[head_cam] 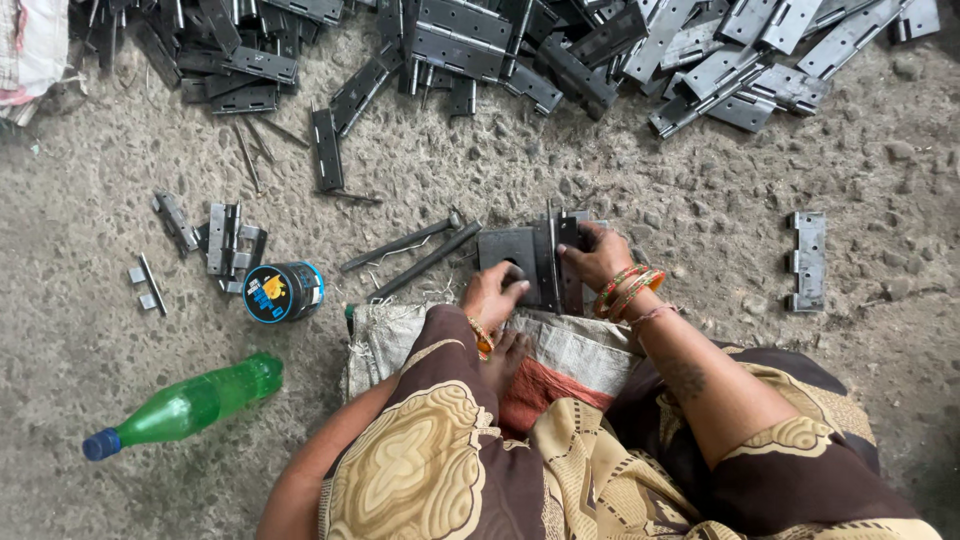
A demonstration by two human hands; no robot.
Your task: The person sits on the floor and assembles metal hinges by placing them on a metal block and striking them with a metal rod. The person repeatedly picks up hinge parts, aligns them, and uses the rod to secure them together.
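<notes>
Head view. Landmark: the half-assembled steel hinge (530,262), lying on the concrete floor (620,190) just ahead of the person's knees.

Left hand (492,295): grip pressed down on the near-left leaf, thumb flat on the plate, fingers closed against its edge. Right hand (597,255): grip clamped over the hinge's right side, fingers curled around the knuckle edge. A thin hinge pin (550,245) stands along the knuckle line between the two hands.

Risks, as judged: fingertips sit right at the knuckle, so a leaf swinging shut could pinch them; if the knuckles are misaligned the pin could jam or bend. Two loose rods (415,252) just left of the hinge could roll underhand.

Containers: round tin (284,292), well left of the hinge, lid on, contents not visible. Green plastic bottle (190,405), farther left and nearer the person, lies on its side, blue cap on; looks nearly empty, cannot confirm.

Heap of finished hinges (560,45) beyond the hinge; a single leaf (808,260) well to its right.
</notes>
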